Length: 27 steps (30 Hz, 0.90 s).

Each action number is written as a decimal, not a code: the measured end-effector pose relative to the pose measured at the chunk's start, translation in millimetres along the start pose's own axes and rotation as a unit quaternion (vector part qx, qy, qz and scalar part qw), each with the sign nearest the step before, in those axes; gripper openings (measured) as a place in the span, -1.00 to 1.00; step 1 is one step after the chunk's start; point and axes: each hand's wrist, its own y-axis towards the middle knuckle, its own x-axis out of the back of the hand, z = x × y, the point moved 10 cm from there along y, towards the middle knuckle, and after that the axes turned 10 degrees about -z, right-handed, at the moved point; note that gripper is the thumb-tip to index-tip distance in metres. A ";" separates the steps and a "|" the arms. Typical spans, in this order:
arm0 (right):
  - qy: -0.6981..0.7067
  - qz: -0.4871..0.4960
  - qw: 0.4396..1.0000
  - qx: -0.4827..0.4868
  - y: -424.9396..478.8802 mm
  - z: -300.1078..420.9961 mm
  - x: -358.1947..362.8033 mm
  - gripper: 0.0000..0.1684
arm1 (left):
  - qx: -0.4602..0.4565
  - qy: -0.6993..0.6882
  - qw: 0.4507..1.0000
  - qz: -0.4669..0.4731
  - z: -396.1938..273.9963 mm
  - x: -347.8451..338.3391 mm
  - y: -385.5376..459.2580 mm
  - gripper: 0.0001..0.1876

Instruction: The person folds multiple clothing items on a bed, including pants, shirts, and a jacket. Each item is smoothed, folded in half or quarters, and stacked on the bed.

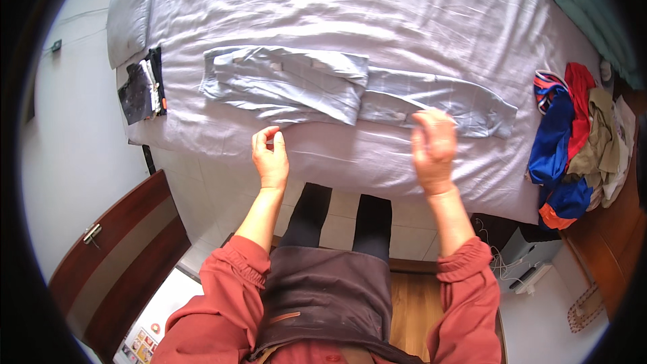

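A pale blue checked garment lies on the bed in front of me, its left portion folded into layers. From there a single narrower part, which could be a sleeve or a leg, stretches to the right. My left hand is just below the garment's lower edge, fingers bent and thumb apart, with nothing seen in it. Over the lower edge of the narrower part is my right hand, blurred, its fingers curled and apart from the thumb. Whether it touches the cloth is unclear.
Folded dark clothes sit at the bed's left edge, near a grey pillow. Rumpled blue, red and khaki clothes are heaped at the right. A teal bedcover fills the upper right corner. White cables hang below the bed's right end.
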 end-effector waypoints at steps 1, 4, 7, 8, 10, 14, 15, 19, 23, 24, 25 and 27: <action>0.048 0.010 0.999 0.008 3.8 32.2 -19.8 -0.72 | -0.025 0.014 1.000 0.005 -2.6 1.9 7.4 -0.84; 0.137 0.049 0.988 0.058 8.1 105.8 -98.8 -0.71 | -0.131 0.062 0.989 0.033 -12.3 -5.7 17.5 -0.71; 0.108 0.058 0.989 0.078 18.5 144.1 -172.8 -0.71 | -0.140 0.059 0.987 0.045 5.3 -28.2 13.3 -0.63; 0.055 0.053 0.994 0.080 23.7 146.6 -190.4 -0.69 | -0.128 0.055 0.989 0.050 4.5 -31.7 13.9 -0.63; -0.050 0.089 0.992 0.069 27.6 142.4 -220.9 -0.75 | -0.098 0.018 0.993 0.059 10.4 -33.9 19.5 -0.67; 0.072 0.008 0.997 -0.029 47.4 130.2 -193.0 -0.88 | -0.081 -0.015 0.990 0.111 23.5 -34.3 20.1 -0.79; 0.167 -0.006 0.981 -0.100 49.5 118.3 -174.3 -0.88 | -0.089 -0.015 0.989 0.118 27.8 -33.2 18.3 -0.79; 0.453 -0.178 0.795 -0.362 17.7 31.9 -73.3 -0.74 | -0.138 0.005 0.982 0.129 27.5 -27.8 21.3 -0.81; 0.425 -0.252 0.739 -0.458 -65.2 -94.6 -21.1 -0.63 | -0.132 -0.005 0.978 0.161 19.9 -33.5 24.2 -0.82; 0.437 -0.275 0.705 -0.486 -88.7 -120.7 -16.7 -0.65 | -0.122 -0.022 0.977 0.176 20.6 -36.5 25.2 -0.83; 0.623 -0.336 0.446 -0.547 -108.7 -129.2 -36.4 -0.68 | -0.083 -0.033 0.980 0.179 25.2 -34.5 29.1 -0.81; 0.570 -0.384 0.440 -0.578 -113.3 -134.4 -28.7 -0.68 | 0.061 -0.117 0.982 0.136 45.8 -22.3 45.4 -0.64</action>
